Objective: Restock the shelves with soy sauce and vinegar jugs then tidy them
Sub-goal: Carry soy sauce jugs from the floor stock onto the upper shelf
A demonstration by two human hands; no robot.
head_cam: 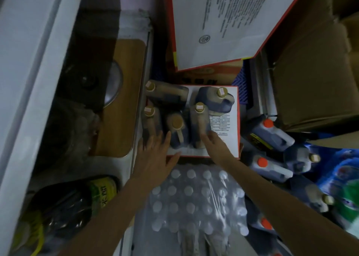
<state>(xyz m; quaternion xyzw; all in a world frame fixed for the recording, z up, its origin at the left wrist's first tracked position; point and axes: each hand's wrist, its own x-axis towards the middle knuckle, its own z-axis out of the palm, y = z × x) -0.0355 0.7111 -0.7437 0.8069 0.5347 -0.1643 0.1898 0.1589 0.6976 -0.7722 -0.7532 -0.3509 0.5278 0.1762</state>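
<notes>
Several dark jugs with tan caps stand on a white, red-edged carton [231, 139] in the middle of the head view. My left hand [155, 154] lies flat with fingers spread beside the front middle jug [177, 131], holding nothing. My right hand [213, 145] reaches to the base of the front right jug [200, 123], its fingers touching it; no firm grip shows. More jugs with orange caps [272, 133] lie on their sides at the right. The picture is blurred.
A shrink-wrapped pack of white-capped bottles [194, 201] sits under my forearms. White shelf edges [29, 80] run down the left, with a wooden board [124, 100] and a green-labelled bottle [77, 201]. Cardboard boxes [310, 71] fill the right and top.
</notes>
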